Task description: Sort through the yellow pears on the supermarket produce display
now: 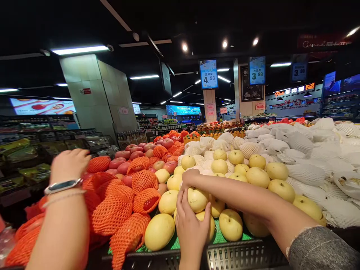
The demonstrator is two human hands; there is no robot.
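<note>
My left hand (193, 223) reaches up from the bottom middle, its fingers and thumb cupped round the sides of a yellow pear (197, 199). From the right, in a grey sleeve, comes my right hand (190, 177), bent down at that same pear's upper left edge. Its fingers are curled and partly hidden, next to my left fingertips. More yellow pears (231, 225) lie around both hands. Another person's hand (70, 163), with a wristband, is over the red apples in orange foam nets (112, 210) at the left, blurred.
The fruit is heaped on a green mat (218, 234) behind a black basket edge (236, 253). White net-wrapped fruit (306, 150) is piled at the right. Bare apples (137, 153) lie farther back. A square pillar (98, 95) and price screens (208, 74) are beyond.
</note>
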